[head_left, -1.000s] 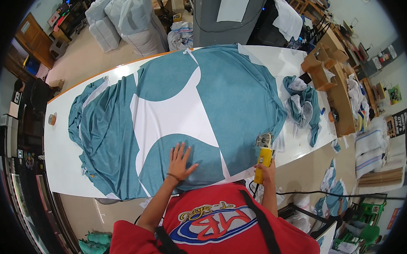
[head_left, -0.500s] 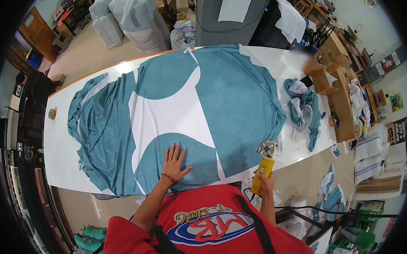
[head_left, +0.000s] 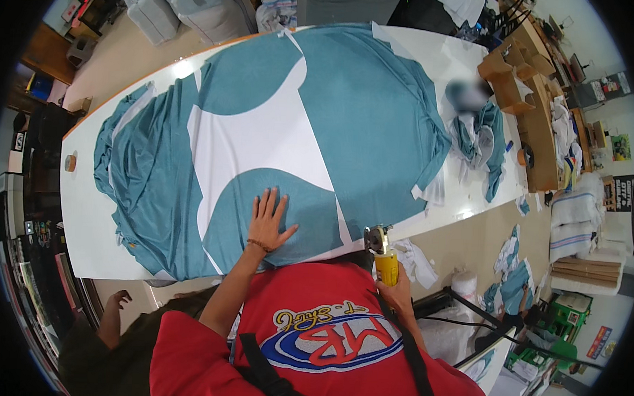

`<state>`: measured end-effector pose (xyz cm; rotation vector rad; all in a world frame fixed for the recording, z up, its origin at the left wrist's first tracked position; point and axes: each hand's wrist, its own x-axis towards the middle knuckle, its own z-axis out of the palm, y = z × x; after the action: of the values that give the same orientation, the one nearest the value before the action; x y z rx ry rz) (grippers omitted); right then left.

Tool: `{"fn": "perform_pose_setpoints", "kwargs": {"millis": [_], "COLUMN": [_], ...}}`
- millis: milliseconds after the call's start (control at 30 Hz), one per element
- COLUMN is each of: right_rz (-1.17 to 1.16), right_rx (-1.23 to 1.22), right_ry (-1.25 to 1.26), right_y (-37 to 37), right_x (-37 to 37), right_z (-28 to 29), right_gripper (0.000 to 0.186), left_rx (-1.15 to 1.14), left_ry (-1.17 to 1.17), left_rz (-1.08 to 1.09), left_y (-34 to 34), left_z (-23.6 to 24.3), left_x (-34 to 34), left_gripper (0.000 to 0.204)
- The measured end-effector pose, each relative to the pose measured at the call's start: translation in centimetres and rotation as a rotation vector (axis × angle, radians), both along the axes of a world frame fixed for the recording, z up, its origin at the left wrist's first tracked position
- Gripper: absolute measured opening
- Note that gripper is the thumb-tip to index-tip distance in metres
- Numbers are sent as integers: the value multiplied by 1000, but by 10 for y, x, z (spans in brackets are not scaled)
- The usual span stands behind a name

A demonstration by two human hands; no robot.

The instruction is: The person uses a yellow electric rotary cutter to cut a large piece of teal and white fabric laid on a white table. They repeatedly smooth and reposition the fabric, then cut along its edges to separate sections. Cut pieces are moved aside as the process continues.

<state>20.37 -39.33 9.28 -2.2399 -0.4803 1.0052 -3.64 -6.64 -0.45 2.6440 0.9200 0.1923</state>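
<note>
My left hand (head_left: 266,225) lies flat with fingers spread on the teal printed fabric (head_left: 375,123) near the table's front edge. White areas (head_left: 259,143) run between the teal shapes of this cloth. In my right hand (head_left: 397,291) is a yellow electric rotary cloth cutter (head_left: 386,267), gripped by its body. Its metal head (head_left: 376,238) points at the table's near edge, close to the lower border of the cloth. Whether the blade touches the fabric I cannot tell. To the left, the same cloth is bunched in loose folds (head_left: 146,178).
The white table (head_left: 85,239) holds a tape roll (head_left: 69,163) at left, crumpled teal offcuts (head_left: 483,141) and cardboard boxes (head_left: 532,122) at right. Scraps (head_left: 515,275) lie on the floor. Another person's hand (head_left: 114,313) and dark sleeve show at lower left. A black cable (head_left: 494,333) runs rightward.
The cutter in my right hand has moved left and toward me, off the fabric's right part. My left hand stays flat on the cloth. Another person has come in at lower left.
</note>
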Motion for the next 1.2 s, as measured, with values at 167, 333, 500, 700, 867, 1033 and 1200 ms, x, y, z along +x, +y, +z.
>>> {"fn": "perform_pose_setpoints", "kwargs": {"millis": [167, 333, 500, 700, 867, 1033, 1200], "right_rz": [27, 163, 175, 131, 100, 114, 135], "right_rx": [29, -150, -170, -125, -133, -118, -88], "right_ry": [28, -95, -184, -198, -199, -199, -190], "right_y": [-27, -48, -52, -54, -43, -48, -47], "right_x": [-30, -45, -53, -52, -52, -52, -53], "right_z": [0, -2, -8, -16, -7, -9, -14], "right_gripper": [75, 86, 86, 91, 89, 88, 89], "left_rx": [-20, -6, -6, 2, 0, 0, -1], "left_ry": [2, -8, 2, 13, 15, 10, -9], "left_rz": [10, 7, 7, 20, 27, 23, 26], "left_y": [0, -2, -1, -1, -1, -1, -2], "left_z": [3, 2, 1, -1, -1, 1, 1], "left_x": [0, 0, 1, 0, 0, -1, -2], "left_gripper": [90, 92, 91, 91, 91, 91, 91]}}
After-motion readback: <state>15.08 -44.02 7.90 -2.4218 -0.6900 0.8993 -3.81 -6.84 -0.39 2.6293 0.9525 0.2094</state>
